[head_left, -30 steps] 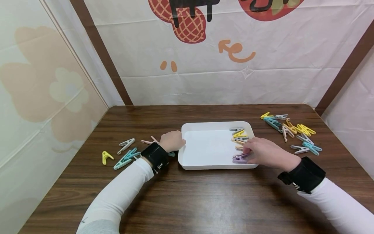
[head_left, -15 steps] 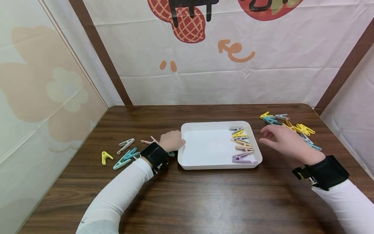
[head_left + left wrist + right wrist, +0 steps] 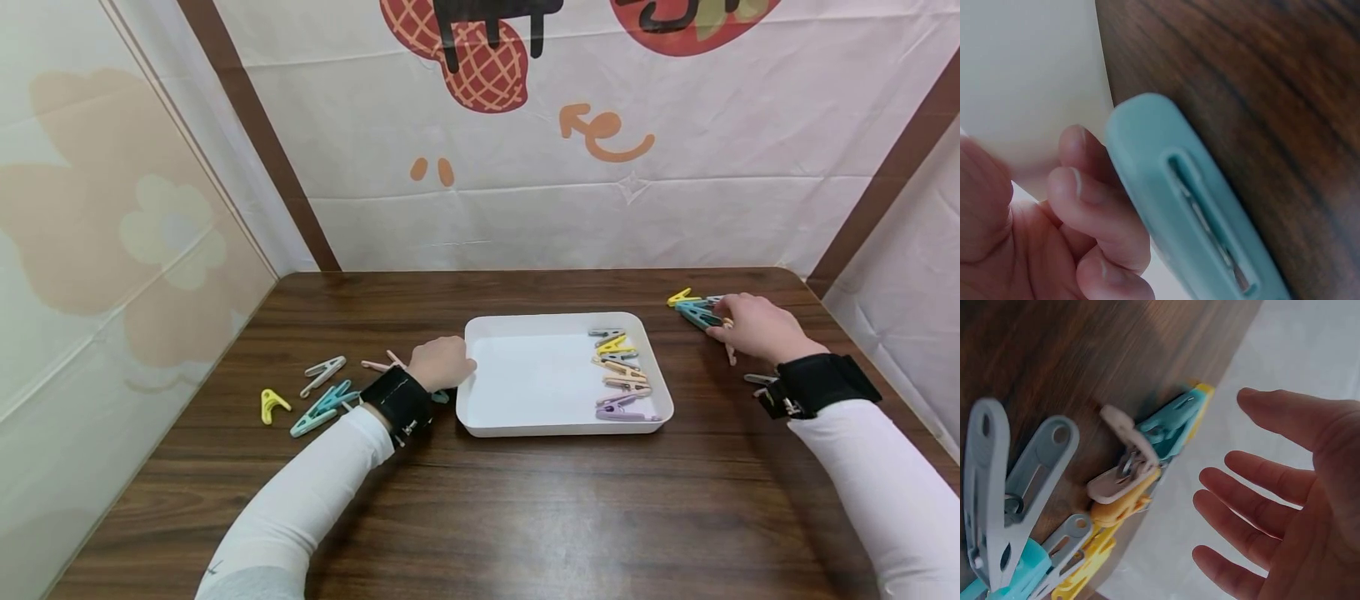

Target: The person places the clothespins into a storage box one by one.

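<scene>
A shallow white tray [image 3: 536, 431] stands mid-table with a column of grey, yellow, beige and purple clothespins [image 3: 621, 379] along its right side. My left hand [image 3: 441, 363] grips the tray's left rim. Close below that hand's curled fingers, in the left wrist view, lies a light-blue clothespin [image 3: 1179, 194]. My right hand [image 3: 765, 327] reaches over the pile at the back right, covering part of it. Its fingers are spread in the right wrist view and hold nothing. Beneath them are a pale pink clothespin [image 3: 1125, 456], a teal clothespin [image 3: 1175, 422] and a grey clothespin [image 3: 1019, 487].
On the left of the table lie a yellow clothespin [image 3: 273, 405], a grey clothespin [image 3: 323, 374], a blue clothespin [image 3: 326, 408] and a pink clothespin [image 3: 378, 363]. A white printed curtain [image 3: 525, 225] hangs behind the table's back edge.
My right hand let go of a purple clothespin in the tray, then moved right and back to the pile. The left hand stays at the tray's rim.
</scene>
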Available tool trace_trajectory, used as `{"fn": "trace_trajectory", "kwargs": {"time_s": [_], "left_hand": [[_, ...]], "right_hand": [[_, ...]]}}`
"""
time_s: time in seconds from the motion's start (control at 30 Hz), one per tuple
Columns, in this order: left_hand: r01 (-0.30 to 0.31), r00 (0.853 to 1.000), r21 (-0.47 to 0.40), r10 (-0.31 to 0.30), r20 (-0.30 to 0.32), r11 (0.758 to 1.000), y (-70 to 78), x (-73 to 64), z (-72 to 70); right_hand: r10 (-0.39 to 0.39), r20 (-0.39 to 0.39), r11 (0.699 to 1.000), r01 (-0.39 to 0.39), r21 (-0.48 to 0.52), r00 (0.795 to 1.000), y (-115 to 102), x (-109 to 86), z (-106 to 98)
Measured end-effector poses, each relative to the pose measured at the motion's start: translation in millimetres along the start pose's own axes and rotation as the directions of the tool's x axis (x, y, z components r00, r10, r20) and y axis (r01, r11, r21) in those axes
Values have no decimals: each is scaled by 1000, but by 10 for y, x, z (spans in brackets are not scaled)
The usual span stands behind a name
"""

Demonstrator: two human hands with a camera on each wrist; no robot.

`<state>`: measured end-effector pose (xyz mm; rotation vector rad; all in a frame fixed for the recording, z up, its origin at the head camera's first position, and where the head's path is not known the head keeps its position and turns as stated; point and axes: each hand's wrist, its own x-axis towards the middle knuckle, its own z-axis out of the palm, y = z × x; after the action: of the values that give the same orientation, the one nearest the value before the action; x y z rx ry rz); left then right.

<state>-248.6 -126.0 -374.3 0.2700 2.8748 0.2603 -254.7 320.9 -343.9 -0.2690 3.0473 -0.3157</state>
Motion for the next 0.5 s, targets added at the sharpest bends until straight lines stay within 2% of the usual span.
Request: {"fn": "trace_trajectory", "kwargs": {"time_s": [0.23,0.5], "left_hand": [[-1,1000,-5,1,9,1000,12,-14,-11],[-9,1000,-5,9,2,1000,2,-13,-20]], "right_hand": [[18,61,998,-14,-66,998,59,182,40],[53,71,998,-51,-23,996,130,313,153]]}}
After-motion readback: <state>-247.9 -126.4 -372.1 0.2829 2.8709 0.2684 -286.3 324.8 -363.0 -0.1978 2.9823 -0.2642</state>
